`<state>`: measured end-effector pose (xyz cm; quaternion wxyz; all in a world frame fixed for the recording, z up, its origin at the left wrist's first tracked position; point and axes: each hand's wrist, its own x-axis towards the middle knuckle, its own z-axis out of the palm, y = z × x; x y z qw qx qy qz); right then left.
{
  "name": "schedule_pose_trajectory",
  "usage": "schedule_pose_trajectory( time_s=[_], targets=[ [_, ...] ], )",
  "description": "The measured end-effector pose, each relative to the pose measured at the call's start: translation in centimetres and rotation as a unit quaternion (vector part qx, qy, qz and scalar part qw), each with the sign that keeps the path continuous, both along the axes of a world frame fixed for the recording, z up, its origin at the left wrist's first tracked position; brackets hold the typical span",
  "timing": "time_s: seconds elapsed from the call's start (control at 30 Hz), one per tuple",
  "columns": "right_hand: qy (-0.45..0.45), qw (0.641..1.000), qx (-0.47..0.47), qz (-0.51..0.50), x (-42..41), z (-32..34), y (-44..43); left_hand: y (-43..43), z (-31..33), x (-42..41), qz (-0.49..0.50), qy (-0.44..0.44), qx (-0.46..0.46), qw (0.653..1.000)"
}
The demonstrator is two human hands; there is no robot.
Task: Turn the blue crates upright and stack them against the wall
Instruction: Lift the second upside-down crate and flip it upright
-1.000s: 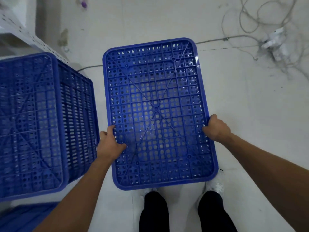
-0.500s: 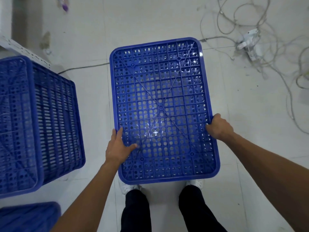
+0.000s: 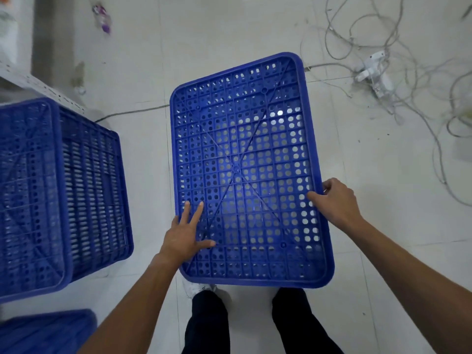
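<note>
The blue crate sits bottom-up at the centre of the floor, directly in front of the person. Its perforated base faces upward, crossed by two diagonal ribs that meet at the middle. The crate is slightly rotated, with its far end angled to the right.

The left hand lies flat on the near-left part of the base. The fingers are spread and extended, the thumb points right, and the hand grips nothing. The right hand is positioned at the crate's right edge. The thumb rests on the base and the fingers curl down over the rim, holding that edge in a partly closed grasp.

The person's dark trouser legs and one white shoe show just below the crate's near edge.

To the left, well apart, a second blue crate also stands inverted, with its slotted side wall visible. A third blue crate appears in part at the near-left corner.

A white perforated rail runs beyond the second crate. At the far right, tangled grey cables and a white plug adapter lie on the pale tiled floor. A small purple item lies at the far left; it is blurred.
</note>
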<state>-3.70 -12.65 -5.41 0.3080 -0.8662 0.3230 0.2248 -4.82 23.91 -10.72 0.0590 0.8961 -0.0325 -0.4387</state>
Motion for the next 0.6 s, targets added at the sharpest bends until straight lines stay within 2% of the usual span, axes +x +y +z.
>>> schedule_pose_trajectory(
  time_s=[0.1, 0.23, 0.37, 0.6],
  targets=[
    [-0.059, 0.998, -0.001, -0.018, -0.7, 1.1, 1.2, 1.1, -0.3, 0.8, -0.022, -0.008, -0.006, 1.000],
    [-0.099, 0.995, 0.013, -0.018, -1.0, 2.7, 3.6, 1.6, 0.5, 1.0, 0.036, -0.015, -0.039, 0.998],
    [-0.114, 0.993, 0.034, 0.002, -0.9, 4.5, 6.3, 0.2, 3.6, 1.2, 0.133, -0.094, -0.164, 0.973],
    [-0.127, 0.989, 0.068, 0.038, -0.5, 6.7, 11.8, -3.8, 11.1, 1.3, 0.177, -0.130, -0.320, 0.922]
  ],
)
